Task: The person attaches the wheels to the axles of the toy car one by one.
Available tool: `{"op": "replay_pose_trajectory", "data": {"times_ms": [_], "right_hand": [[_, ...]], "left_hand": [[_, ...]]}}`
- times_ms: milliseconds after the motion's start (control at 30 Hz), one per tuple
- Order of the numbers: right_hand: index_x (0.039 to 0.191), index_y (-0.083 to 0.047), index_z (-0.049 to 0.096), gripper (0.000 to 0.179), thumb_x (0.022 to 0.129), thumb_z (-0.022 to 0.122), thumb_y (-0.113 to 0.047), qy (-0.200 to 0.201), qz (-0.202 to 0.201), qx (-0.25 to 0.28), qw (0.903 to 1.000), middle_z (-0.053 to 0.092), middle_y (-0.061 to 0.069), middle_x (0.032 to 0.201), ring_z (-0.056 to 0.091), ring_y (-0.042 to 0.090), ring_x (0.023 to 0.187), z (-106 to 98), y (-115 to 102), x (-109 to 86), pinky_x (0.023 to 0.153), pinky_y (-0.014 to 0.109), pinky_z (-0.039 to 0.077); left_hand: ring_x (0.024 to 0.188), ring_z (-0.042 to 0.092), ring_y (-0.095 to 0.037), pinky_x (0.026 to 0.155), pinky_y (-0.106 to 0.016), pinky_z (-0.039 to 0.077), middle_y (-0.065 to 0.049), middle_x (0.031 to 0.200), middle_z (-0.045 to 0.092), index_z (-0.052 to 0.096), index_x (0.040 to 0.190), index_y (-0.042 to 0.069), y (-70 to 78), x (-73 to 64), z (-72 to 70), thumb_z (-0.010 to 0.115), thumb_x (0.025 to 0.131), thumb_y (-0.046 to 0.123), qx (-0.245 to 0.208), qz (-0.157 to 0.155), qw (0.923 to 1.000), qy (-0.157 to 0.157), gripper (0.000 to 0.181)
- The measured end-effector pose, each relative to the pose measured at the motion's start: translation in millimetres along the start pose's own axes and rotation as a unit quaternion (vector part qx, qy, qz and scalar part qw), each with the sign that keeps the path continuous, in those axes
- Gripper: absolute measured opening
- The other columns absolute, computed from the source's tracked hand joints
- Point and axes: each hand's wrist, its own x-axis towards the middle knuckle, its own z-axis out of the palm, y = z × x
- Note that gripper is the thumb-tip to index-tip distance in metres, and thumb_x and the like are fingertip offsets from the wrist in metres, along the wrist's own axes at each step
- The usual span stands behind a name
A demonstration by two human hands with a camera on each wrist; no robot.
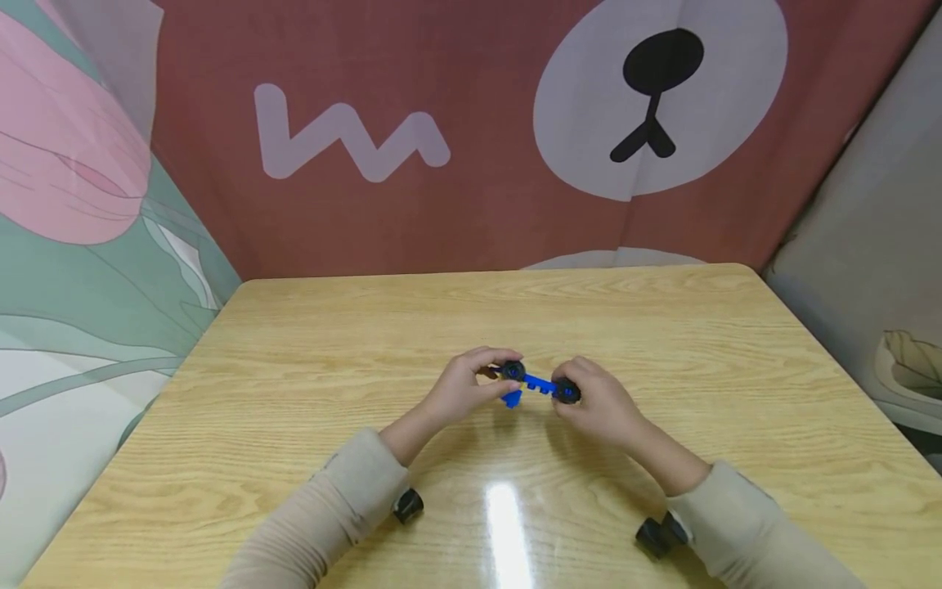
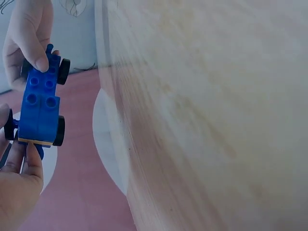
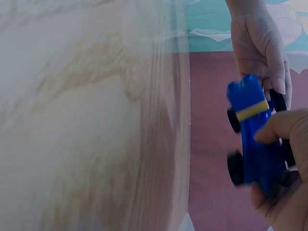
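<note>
A blue toy car [image 1: 540, 384] of building blocks, with black wheels [image 2: 63, 72], is held up over the tabletop between both hands. My left hand [image 1: 465, 388] pinches one end near a wheel, thumb below and fingers above in the head view. At the other end, my right hand [image 1: 599, 405] grips the car beside its other wheels. Round studs show along the car's top in the left wrist view. A yellow strip [image 3: 253, 110] crosses the blue body in the right wrist view, close to the left hand's end.
The light wood table [image 1: 331, 343] spreads out under both arms, its far edge against a reddish-brown cloth [image 1: 478, 213] with a bear's muzzle on it. A leaf-and-flower patterned cloth [image 1: 74, 286] hangs at left. Black devices [image 1: 408, 505] sit under the sleeve cuffs.
</note>
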Motion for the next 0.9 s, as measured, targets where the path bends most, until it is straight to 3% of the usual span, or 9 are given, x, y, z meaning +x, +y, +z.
{"op": "replay_pose_trajectory", "data": {"times_ms": [133,233,400,567,767,900], "right_hand": [[0.095,-0.006,0.059,0.027,0.069,0.065,0.0,0.004,-0.013,0.023,0.9996,0.052,0.002,0.087,0.046,0.014,0.073,3.2,-1.1,1.7,0.062,0.029,0.042],[0.097,-0.006,0.061,0.027,0.071,0.063,0.002,-0.006,0.0,0.06,0.9982,0.053,0.003,0.089,0.047,0.015,0.074,4.5,-1.8,3.1,0.062,0.029,0.042],[0.098,-0.005,0.062,0.024,0.075,0.061,0.001,-0.021,0.061,0.123,0.9903,0.053,0.005,0.087,0.047,0.017,0.074,5.3,-2.9,4.9,0.062,0.029,0.042],[0.101,-0.006,0.061,0.023,0.077,0.062,-0.005,-0.042,0.113,0.167,0.9786,0.052,0.007,0.089,0.048,0.02,0.078,6.1,-4.1,7.2,0.065,0.031,0.044],[0.107,-0.011,0.059,0.037,0.08,0.06,-0.036,-0.063,0.172,0.229,0.9562,0.048,0.01,0.105,0.047,0.025,0.092,3.4,-8.9,9.2,0.072,0.035,0.044],[0.108,-0.011,0.059,0.05,0.075,0.058,-0.05,-0.058,0.19,0.224,0.954,0.048,0.011,0.108,0.046,0.027,0.095,2.4,-12.3,11.8,0.074,0.037,0.044]], "left_hand": [[0.086,0.055,-0.023,0.073,-0.035,0.046,-0.012,0.099,0.058,0.058,0.106,-0.001,-20.4,3.1,6.5,0.065,0.075,0.004,0.011,0.003,0.9999,0.005,0.032],[0.086,0.055,-0.019,0.074,-0.033,0.046,-0.008,0.098,0.058,0.059,0.108,0.003,-36.5,5.0,10.5,0.066,0.075,0.008,0.016,0.001,0.9998,0.014,0.033],[0.085,0.054,-0.014,0.075,-0.027,0.046,-0.003,0.095,0.058,0.059,0.108,0.007,-38.8,4.4,10.9,0.065,0.076,0.013,0.032,0.005,0.9991,0.027,0.033],[0.085,0.053,-0.013,0.075,-0.03,0.046,-0.002,0.094,0.058,0.058,0.109,0.007,-36.8,4.5,11.4,0.065,0.077,0.015,0.053,0.009,0.9982,0.026,0.033],[0.087,0.051,-0.012,0.075,-0.023,0.045,-0.001,0.095,0.057,0.058,0.108,0.007,-33.9,4.9,12.1,0.066,0.076,0.014,0.081,0.027,0.996,0.025,0.033],[0.089,0.049,-0.012,0.076,-0.024,0.044,-0.002,0.098,0.056,0.058,0.108,0.007,-33.0,4.4,13.5,0.065,0.077,0.012,0.082,0.034,0.9959,0.015,0.033]]}}
